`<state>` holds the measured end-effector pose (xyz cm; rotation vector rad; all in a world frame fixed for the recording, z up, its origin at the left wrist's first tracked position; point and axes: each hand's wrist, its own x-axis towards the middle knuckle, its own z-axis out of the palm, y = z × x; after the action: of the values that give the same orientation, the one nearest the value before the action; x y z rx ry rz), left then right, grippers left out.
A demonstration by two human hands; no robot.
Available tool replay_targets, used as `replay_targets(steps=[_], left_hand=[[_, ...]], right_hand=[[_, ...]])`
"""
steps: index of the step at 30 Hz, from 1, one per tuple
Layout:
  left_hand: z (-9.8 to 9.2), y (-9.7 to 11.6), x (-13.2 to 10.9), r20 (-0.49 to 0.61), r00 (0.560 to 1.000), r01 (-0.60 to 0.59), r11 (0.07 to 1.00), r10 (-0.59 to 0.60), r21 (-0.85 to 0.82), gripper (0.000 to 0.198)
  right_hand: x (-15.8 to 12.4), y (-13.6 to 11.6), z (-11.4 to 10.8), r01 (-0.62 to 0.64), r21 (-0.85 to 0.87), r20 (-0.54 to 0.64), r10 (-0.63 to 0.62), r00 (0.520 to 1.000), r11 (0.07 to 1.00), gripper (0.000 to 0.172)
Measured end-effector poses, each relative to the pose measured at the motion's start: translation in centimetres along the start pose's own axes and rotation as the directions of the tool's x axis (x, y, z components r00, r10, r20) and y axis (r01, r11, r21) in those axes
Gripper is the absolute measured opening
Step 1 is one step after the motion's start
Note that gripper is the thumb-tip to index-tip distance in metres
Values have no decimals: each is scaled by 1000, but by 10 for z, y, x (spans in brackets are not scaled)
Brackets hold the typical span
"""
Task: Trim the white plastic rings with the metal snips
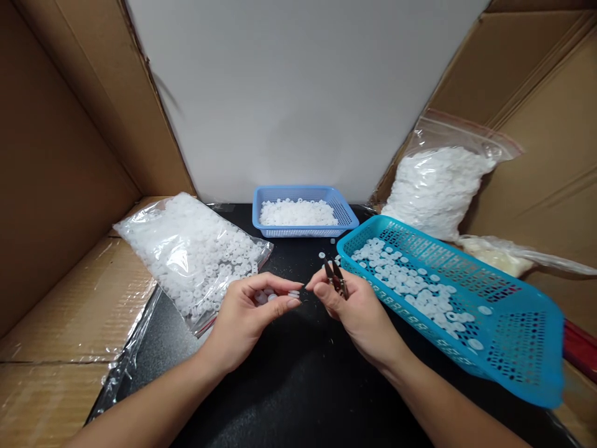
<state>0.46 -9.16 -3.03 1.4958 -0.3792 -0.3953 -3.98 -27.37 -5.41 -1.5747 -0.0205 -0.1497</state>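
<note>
My left hand (254, 311) is closed, pinching a small white plastic ring (293, 294) between thumb and fingertips. More white pieces (265, 296) sit in its curled palm. My right hand (347, 295) has small dark thread snips (335, 278) tucked in its grip, blades pointing up and away. The tips of its thumb and index finger come close to the ring; whether they touch it I cannot tell. Just beyond that hand, a few loose rings (321, 255) lie on the black table (298, 386).
A blue basket (305, 232) full of white rings stands at the back. To the right is a turquoise basket (522, 354) with scattered rings. Clear bags of white pieces lie left (186, 255) and back right (433, 186). Cardboard walls (60, 93) flank the table.
</note>
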Motion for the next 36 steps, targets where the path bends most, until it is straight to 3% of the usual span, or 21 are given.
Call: replay_targets(steps=[8,13,21,25,30,33,36], left_hand=[[2,-1,0,70,996,-61,992,53,111,12],[2,-6,1,84,996,18,999,-14,-47,30],[3,-5,-2,141,988,96,975,-69,-198,21],[4,-6,0,97,992,102,971,-82,-215,24],[2,-6,4,85,996,-10,998,5,55,21],[2,-8,6,60,998,-20,995,14,94,21],[3,-10,8,54,996,69,998,-69,-2,32]], right_hand=[[-2,-3,12,-145,217,105,125,987,965,48],[-1,-2,10,-224,320,160,180,971,920,48],[0,-1,9,-279,438,224,197,955,854,48],[2,1,11,-290,413,224,212,951,863,47],[2,6,12,-304,348,184,253,950,887,51],[4,11,12,-153,109,119,140,983,982,51],[8,13,7,57,-154,86,-44,995,987,50]])
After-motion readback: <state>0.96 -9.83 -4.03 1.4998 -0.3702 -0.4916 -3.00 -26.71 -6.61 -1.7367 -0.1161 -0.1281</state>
